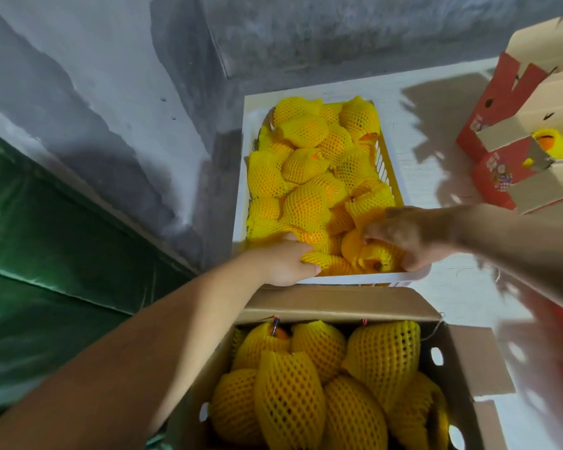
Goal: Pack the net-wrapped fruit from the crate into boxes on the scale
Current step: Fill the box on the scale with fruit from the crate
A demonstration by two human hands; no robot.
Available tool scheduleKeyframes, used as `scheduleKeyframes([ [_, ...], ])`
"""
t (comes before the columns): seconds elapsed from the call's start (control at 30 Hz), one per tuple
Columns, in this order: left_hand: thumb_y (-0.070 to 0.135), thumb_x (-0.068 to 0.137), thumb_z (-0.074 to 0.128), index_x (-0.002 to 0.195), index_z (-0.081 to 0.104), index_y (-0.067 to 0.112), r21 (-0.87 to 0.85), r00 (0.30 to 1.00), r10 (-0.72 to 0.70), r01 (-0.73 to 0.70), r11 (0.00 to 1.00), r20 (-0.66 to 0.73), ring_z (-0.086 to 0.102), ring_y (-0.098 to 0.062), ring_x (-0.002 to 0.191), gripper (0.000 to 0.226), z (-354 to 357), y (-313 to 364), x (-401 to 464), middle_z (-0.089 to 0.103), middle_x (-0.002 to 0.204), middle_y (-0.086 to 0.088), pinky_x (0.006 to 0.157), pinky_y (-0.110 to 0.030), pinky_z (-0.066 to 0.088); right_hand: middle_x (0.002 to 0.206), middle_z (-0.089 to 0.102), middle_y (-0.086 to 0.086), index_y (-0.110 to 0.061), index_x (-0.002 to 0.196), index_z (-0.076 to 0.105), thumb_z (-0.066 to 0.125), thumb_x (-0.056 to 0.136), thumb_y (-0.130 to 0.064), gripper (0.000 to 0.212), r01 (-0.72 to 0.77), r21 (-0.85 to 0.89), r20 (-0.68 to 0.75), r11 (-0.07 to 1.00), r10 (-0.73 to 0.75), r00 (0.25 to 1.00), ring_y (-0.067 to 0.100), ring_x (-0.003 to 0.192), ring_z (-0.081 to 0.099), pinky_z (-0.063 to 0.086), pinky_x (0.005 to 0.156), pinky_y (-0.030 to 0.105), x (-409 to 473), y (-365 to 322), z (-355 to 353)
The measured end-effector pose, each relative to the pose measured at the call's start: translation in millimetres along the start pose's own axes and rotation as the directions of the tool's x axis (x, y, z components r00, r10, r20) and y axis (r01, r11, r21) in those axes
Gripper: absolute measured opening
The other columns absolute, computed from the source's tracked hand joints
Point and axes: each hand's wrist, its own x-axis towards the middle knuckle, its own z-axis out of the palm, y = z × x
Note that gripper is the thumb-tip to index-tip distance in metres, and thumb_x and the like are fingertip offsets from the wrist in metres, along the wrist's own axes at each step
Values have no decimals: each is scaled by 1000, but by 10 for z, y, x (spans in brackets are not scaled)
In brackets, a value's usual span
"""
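A white crate with a yellow side holds several fruits in yellow foam nets. My left hand reaches over the crate's near rim and grips one netted fruit at the near edge. My right hand comes in from the right and curls round another netted fruit beside it. Below, close to me, an open brown cardboard box is filled with several netted fruits. The scale is hidden under the box.
A grey concrete wall and a green sheet lie to the left. At the upper right stands a red and brown carton with open flaps and a netted fruit inside. A white surface lies between crate and carton.
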Motion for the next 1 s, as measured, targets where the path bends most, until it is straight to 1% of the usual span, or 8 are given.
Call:
scheduleKeyframes([
  [0.13,49,108,50,165,30,25,-75,1000,1,-3,997,-27,25,-30,156,65,59,-13,51,10,173,-9,122,-36,23,118,49,-13,-55,134,38,78,66,-51,79,6,501,-167,865,90,982,10,103,57,51,82,29,-208,162,-14],
  [0.23,43,107,56,161,38,22,-163,997,36,-47,985,-64,28,-27,155,62,48,-38,73,30,168,-11,120,-33,28,121,72,-2,-35,131,60,82,74,-34,61,283,912,-336,296,144,931,17,108,71,57,83,22,-278,75,62],
  [0.3,39,106,60,159,41,19,-240,994,43,-67,968,-105,38,-24,150,61,41,-40,82,42,163,-9,111,-27,35,120,74,8,-24,121,70,73,84,-24,38,399,911,-384,-107,137,913,28,106,73,61,79,30,-267,-54,132],
  [0.43,40,106,59,164,32,18,-148,996,45,-56,987,-77,33,-23,154,67,51,-60,103,31,170,-4,121,-31,30,129,69,16,-23,124,71,69,87,-35,39,365,865,-324,-343,173,930,28,108,70,61,82,34,-245,-258,150],
  [0.57,50,107,52,168,21,20,112,1000,-26,26,993,-1,21,-34,157,74,-2,17,143,13,173,-10,126,-41,25,121,74,11,-20,127,65,78,82,-36,50,414,899,-343,-144,358,868,33,113,71,60,88,44,-187,-297,134],
  [0.73,48,104,55,161,31,32,409,996,-77,51,911,47,26,-41,149,63,-158,268,179,27,163,-16,115,-47,35,120,60,-9,-33,141,51,83,79,-53,72,-15,703,-320,711,336,886,18,109,60,49,89,33,-102,-261,190],
  [0.9,32,101,66,165,22,25,652,991,-86,-2,758,102,29,-37,149,78,-240,374,224,32,165,-11,116,-46,36,127,59,13,-17,144,53,56,98,-22,47,-95,267,-646,959,251,721,41,120,53,43,102,48,174,3,278],
  [1.0,35,98,69,159,35,24,709,991,-76,-22,704,106,31,-35,147,71,-232,412,276,37,161,-10,116,-42,32,159,28,2,-33,161,19,61,95,-28,78,-301,61,-466,952,294,835,33,147,23,27,119,47,285,215,288],
])
